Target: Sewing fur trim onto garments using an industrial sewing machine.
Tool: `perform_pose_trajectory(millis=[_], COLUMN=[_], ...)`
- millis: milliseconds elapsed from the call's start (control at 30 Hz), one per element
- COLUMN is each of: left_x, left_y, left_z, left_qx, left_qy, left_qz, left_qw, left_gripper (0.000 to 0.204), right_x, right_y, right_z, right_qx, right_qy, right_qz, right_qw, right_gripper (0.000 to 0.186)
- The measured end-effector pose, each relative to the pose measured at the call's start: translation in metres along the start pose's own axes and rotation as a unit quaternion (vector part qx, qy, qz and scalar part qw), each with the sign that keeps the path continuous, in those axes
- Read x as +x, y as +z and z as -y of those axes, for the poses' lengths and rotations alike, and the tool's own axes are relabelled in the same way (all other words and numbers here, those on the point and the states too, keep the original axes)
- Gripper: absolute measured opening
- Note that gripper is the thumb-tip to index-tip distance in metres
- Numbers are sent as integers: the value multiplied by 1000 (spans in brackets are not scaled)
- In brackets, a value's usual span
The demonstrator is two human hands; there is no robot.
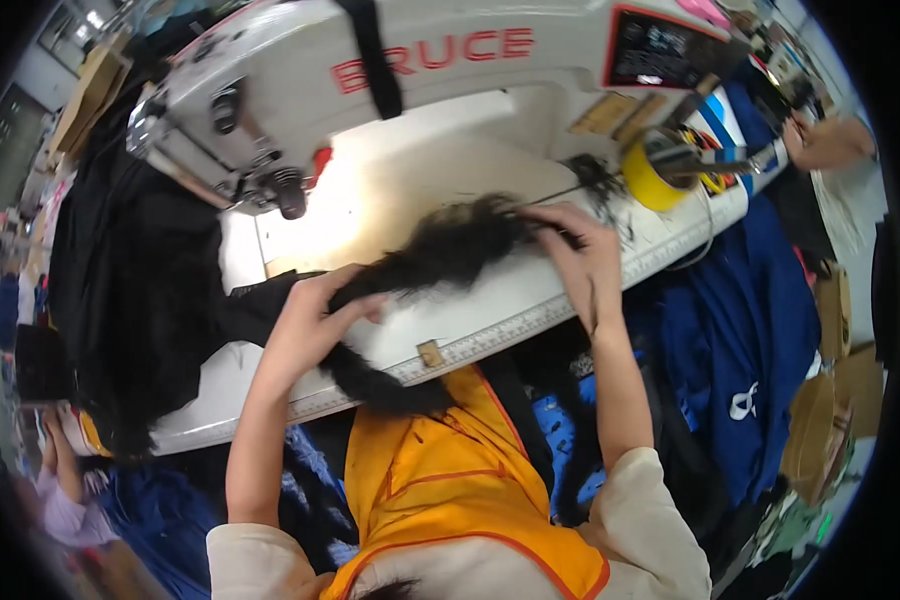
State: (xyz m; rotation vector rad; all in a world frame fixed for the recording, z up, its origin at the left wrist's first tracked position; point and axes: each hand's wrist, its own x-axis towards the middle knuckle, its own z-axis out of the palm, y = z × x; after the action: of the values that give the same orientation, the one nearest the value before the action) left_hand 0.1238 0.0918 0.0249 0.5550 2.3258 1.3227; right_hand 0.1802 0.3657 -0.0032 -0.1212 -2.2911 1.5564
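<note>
A black, hairy strip, like a bundle of loose threads or fringe, stretches between my hands above the white sewing machine table. My left hand is closed round its left end, thumb to the right. At the other end, my right hand pinches the strip between thumb and fingers. A dark tail of the same stuff hangs below my left hand over the table's front edge. Beyond the left hand lies black cloth, partly spread on the table. The needle area of the sewing machine is behind the strip.
A yellow cup with tools stands at the right, beside black thread scraps. A ruler tape runs along the front edge. Dark blue garments hang at the right. Other people's hands show at the right and lower left.
</note>
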Motion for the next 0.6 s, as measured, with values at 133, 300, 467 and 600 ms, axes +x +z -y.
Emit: perform_pose_trajectory(millis=[133, 300, 467, 600], left_x=[-50, -99, -82, -56], left_y=[-47, -97, -102, -97], left_z=[52, 81, 93, 76], left_qx=[50, 104, 275, 232], left_qy=[-5, -98, 80, 83], left_qz=[-104, -216, -194, -183], left_qw=[993, 966, 938, 952], left_gripper=[25, 22, 19, 16], right_x=[10, 12, 1, 1], right_y=[6, 22, 62, 60], right_z=[-1, 12, 35, 17], right_qx=[-95, -373, -342, -319], right_qy=[-17, -234, -318, -285], right_qz=[-25, -87, 107, 124], right_qw=[995, 894, 878, 895], right_gripper=[19, 22, 30, 28])
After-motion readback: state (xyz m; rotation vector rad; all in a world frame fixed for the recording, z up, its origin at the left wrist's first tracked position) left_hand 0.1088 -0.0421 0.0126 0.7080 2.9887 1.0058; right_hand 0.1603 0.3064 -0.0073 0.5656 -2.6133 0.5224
